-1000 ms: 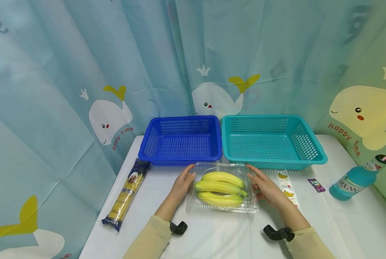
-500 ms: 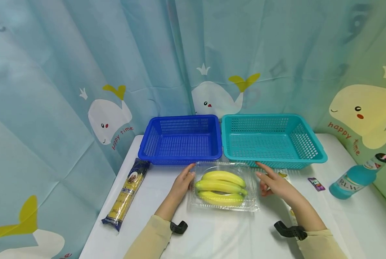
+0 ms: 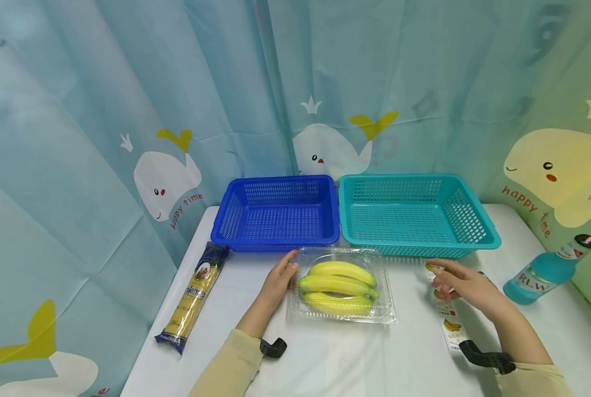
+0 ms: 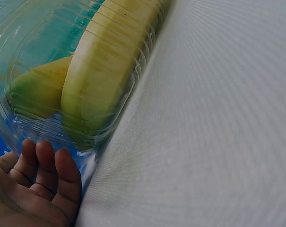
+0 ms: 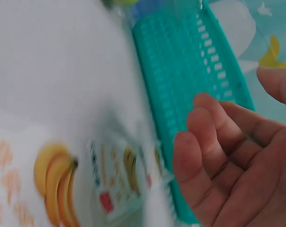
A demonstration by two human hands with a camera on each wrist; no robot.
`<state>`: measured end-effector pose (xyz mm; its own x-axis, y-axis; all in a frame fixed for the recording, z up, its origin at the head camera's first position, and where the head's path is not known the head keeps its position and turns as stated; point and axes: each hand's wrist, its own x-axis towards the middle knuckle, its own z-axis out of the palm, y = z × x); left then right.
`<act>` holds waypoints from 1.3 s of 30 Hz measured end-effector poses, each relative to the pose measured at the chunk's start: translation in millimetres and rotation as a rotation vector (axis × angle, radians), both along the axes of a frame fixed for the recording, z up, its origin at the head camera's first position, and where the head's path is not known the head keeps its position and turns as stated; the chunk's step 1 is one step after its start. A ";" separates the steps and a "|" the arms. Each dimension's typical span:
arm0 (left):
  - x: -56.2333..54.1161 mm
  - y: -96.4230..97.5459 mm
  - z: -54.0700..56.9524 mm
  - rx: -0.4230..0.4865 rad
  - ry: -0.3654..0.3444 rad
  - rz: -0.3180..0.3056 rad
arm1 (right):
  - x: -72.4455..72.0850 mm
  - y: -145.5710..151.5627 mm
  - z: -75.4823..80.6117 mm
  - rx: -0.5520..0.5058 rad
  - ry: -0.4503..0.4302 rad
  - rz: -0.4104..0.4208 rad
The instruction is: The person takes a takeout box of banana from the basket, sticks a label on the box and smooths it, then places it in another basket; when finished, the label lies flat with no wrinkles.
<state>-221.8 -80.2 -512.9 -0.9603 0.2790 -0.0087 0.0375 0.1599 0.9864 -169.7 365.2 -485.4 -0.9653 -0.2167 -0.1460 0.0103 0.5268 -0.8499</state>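
Observation:
Several yellow bananas (image 3: 337,285) lie inside a clear plastic clamshell box (image 3: 386,309) with its lid down, on the white table. Against the box's left side rests my left hand (image 3: 274,284); in the left wrist view its bent fingertips (image 4: 47,153) are at the box's edge, not wrapped round it. My right hand (image 3: 466,286) hovers over the upper part of a strip of banana-printed labels (image 3: 452,330) to the right of the box. Nothing shows between its loosely bent fingers (image 5: 187,156). Part of the strip is hidden under this hand.
A blue basket (image 3: 275,242) and a teal basket (image 3: 419,245) stand side by side behind the box. A spaghetti packet (image 3: 193,295) lies at the left. A blue bottle (image 3: 536,281) leans at the right, beyond a small packet mostly hidden by my right hand.
My right hand has left the box's right side and moved rightward over the label strip. The left hand has stayed at the box, which has barely moved.

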 end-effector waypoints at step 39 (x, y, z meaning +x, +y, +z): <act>-3.4 -15.8 8.7 -0.492 0.135 -0.071 | 1.4 33.4 -48.1 0.089 -0.084 -0.152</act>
<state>-225.2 -96.0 -504.2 -0.9408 0.3373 -0.0327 0.1866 0.5963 0.7808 -168.3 398.6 -533.5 -0.9696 -0.0515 -0.2392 0.1643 0.5871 -0.7927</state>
